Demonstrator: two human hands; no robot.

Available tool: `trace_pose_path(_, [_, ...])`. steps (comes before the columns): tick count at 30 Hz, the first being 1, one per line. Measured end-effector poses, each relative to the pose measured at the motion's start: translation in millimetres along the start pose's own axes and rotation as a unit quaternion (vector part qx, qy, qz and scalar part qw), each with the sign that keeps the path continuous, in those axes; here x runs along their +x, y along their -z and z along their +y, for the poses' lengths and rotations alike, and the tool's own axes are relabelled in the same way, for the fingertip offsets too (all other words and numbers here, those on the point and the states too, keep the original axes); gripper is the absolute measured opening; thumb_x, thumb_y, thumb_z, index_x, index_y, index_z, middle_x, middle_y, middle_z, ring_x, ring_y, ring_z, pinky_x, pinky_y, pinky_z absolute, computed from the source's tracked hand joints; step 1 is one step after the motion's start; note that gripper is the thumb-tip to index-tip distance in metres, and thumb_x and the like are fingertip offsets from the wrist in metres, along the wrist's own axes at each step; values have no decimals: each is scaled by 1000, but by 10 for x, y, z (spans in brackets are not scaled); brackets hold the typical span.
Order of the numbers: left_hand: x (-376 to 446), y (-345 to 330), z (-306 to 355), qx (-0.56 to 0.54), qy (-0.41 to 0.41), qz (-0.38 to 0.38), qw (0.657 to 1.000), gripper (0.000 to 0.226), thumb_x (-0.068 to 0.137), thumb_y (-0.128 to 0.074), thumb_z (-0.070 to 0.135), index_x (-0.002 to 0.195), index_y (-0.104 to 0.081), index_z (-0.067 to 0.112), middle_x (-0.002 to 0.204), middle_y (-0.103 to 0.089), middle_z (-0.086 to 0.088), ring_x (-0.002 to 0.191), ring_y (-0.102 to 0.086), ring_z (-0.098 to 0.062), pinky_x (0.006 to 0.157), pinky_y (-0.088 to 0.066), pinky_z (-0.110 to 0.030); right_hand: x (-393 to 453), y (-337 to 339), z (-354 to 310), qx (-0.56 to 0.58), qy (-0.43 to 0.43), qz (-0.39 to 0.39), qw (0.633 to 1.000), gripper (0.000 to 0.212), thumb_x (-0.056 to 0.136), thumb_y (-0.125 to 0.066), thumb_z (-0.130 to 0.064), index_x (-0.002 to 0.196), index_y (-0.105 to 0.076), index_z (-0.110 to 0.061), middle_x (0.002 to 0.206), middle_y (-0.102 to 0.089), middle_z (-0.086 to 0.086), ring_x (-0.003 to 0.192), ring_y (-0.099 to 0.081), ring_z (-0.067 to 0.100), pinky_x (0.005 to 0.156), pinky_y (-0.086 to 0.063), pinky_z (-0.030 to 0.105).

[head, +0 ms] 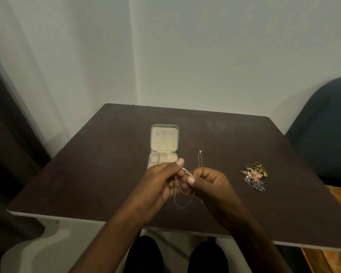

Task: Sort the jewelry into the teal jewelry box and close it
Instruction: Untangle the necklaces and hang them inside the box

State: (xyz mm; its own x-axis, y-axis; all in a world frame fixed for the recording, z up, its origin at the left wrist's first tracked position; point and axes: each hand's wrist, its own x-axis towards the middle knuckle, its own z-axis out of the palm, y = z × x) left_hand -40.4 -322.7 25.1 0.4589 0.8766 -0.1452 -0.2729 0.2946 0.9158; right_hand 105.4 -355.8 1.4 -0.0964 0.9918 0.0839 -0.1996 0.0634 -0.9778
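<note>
Head view: both hands work above the near middle of the dark brown table [87,174]; the left hand [161,182] pinches a thin silver chain necklace [182,191] between thumb and fingers, and the right hand [209,182] pinches the same chain just beside it, thumb pressed down; 2 or 3 loops of the chain hang below the fingers toward the table's near edge. The teal jewelry box [164,146] lies open just beyond the left hand, lid flat toward the far edge, cream lining showing 3 small hooks in the lid and several compartments in the base. A second fine chain [200,159] lies straight on the table just beyond the right hand; a heap of earrings and brooches [254,177] sits well apart toward the right edge.

The step looks like gathering or untangling the chain before stowing it; it would go best with the loops kept few and slack, the clasp found first, then hung on a lid hook or coiled into 1 compartment so it cannot knot.

Hard to make out: the near part of the box base is covered by the left hand; the chain's clasp and any tangle are too fine to tell; the pieces in the heap cannot be counted; a dark chair [327,134] is cut off at the right.
</note>
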Motion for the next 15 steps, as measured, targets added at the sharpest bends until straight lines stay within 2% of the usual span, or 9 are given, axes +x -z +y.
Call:
trace_pose_path(3, [26,18,76,-100,12,17,995,27,71,-59,32,50,-53,15,53,-54,-2,48,-57,-13,54,-54,-26,2,-12,80,19,-28,31,999,9,61,-70,-27,59,-66,-19,67,-65,5,63,-59,15,64,-52,28])
trace_pose_path(7, [35,53,133,-139,2,16,990,29,72,-60,32,50,-51,16,49,-45,0,47,-47,-12,68,-49,-32,-4,-63,159,47,-76,63,994,15,68,-64,-13,54,-62,-19,68,-68,7,64,-63,16,62,-53,27])
trace_pose_path(11, [42,25,95,-134,9,24,991,22,69,-61,33,56,-54,16,43,-36,4,40,-37,-8,54,-37,-23,10,-132,179,142,-75,92,983,14,70,-59,-8,58,-53,-13,72,-69,13,65,-66,21,58,-54,26])
trace_pose_path(15, [55,29,107,-146,14,23,989,19,73,-59,31,66,-53,14,40,-35,7,36,-36,-5,47,-41,-20,1,-182,154,248,-68,92,962,10,71,-60,-6,64,-56,-12,68,-67,10,69,-69,21,59,-56,27])
